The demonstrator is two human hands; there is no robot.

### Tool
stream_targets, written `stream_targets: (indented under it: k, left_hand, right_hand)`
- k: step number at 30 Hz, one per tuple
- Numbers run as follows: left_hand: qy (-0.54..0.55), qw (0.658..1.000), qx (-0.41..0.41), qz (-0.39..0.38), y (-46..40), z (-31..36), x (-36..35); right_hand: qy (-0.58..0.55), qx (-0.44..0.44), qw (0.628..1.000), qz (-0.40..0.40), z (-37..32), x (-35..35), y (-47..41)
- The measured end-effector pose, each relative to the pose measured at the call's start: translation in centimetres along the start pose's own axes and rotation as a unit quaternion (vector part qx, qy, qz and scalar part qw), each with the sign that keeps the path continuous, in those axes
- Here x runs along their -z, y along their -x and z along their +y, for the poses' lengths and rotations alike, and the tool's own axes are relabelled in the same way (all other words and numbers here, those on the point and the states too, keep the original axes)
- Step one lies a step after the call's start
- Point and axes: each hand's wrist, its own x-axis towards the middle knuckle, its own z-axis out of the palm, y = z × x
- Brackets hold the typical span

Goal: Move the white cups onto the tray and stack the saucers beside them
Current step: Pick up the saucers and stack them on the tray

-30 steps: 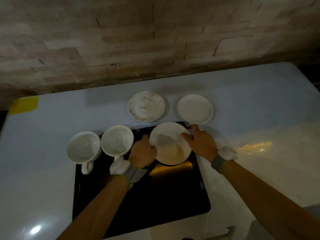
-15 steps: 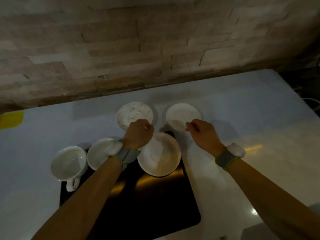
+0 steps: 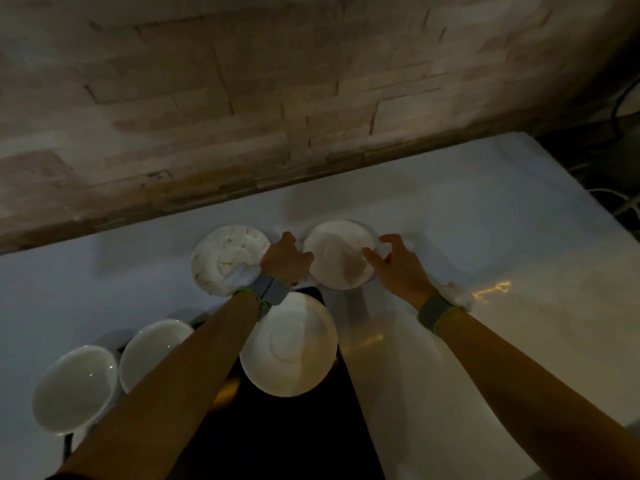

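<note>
A plain white saucer (image 3: 337, 261) lies on the table beyond the black tray (image 3: 277, 438). My left hand (image 3: 285, 261) has its fingers curled on that saucer's left rim. At the right rim is my right hand (image 3: 394, 268), thumb on the saucer and fingers spread. Left of it lies a marbled saucer (image 3: 221, 258), partly under my left wrist. A third saucer (image 3: 291, 348) sits on the tray's far end. Two white cups (image 3: 74, 386) (image 3: 152, 351) stand at the tray's far left corner, partly behind my left forearm.
A stone-brick wall (image 3: 242, 98) runs along the back of the white table (image 3: 485, 220). The table's right edge falls off at the far right, where cables (image 3: 623, 209) lie. Bare tabletop lies right of the tray.
Both hands let go of the saucer now on the tray and reached forward to the plain saucer behind it. The view shifted forward and right.
</note>
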Motion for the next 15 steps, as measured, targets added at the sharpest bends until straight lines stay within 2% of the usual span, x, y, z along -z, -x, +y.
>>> stream_targets:
  k: [4,7,15]
  left_hand:
    - [0.008,1.0,-0.008,-0.006,-0.7,-0.2,-1.0]
    - [0.034,0.999,-0.018,0.007,-1.1,-0.6,-1.4]
    - [0.085,0.996,-0.001,0.037,-1.7,-1.0,-1.0]
  right_hand:
    - [-0.069,-0.036,0.996,-0.038,0.4,-0.6,-0.5]
    - [-0.107,-0.048,0.992,-0.038,0.2,-0.9,-0.5]
    - [-0.132,-0.047,0.989,-0.034,-0.9,-0.8,-0.2]
